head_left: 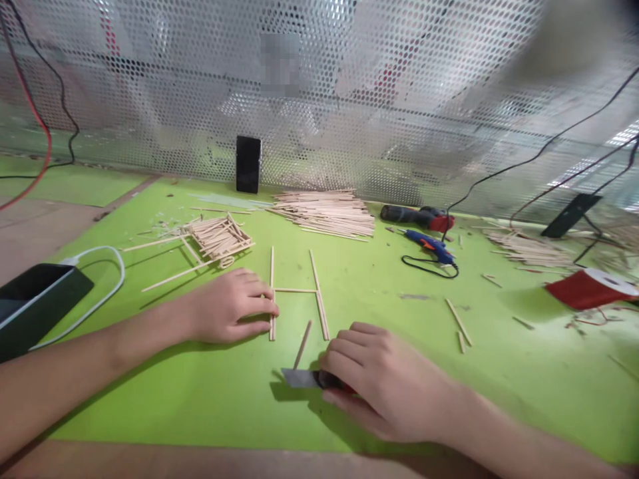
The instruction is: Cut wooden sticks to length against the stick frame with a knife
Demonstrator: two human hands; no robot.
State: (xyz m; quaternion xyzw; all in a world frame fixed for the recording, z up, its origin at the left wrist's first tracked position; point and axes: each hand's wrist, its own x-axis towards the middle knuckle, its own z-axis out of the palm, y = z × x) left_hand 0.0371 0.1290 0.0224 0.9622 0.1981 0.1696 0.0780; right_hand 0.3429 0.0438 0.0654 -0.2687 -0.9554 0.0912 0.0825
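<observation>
on the bright green tabletop (200, 392), near its front edge, a flat h-shaped frame of thin pale wooden sticks (295, 290) lies between the two hands and a little beyond the right one. its two long sides stand roughly parallel, joined by a single crossbar, and the lower part of each side is doubled with a second stick. the left hand (244, 306) comes in palm down, fingers loosely stretched and slightly apart, fingertips resting on the frame's left side just below the crossbar. the right hand (382, 382) is closed around a utility knife with a dark handle and broad grey metal blade (301, 378), the blade pointing left. one short loose pale wooden stick (302, 346) slants up from the blade's upper edge; whether the two touch, i cannot tell.

beyond the left hand sits a squarish lattice of crossed pale wooden sticks (217, 239), with long sticks jutting left from it. farther back lies a broad heap of loose pale wooden sticks (324, 214), near a black rectangular phone (248, 165) propped upright by the silvery perforated metal screen (309, 133). a blue glue gun with an orange trigger (429, 246) lies to the right of the heap.
</observation>
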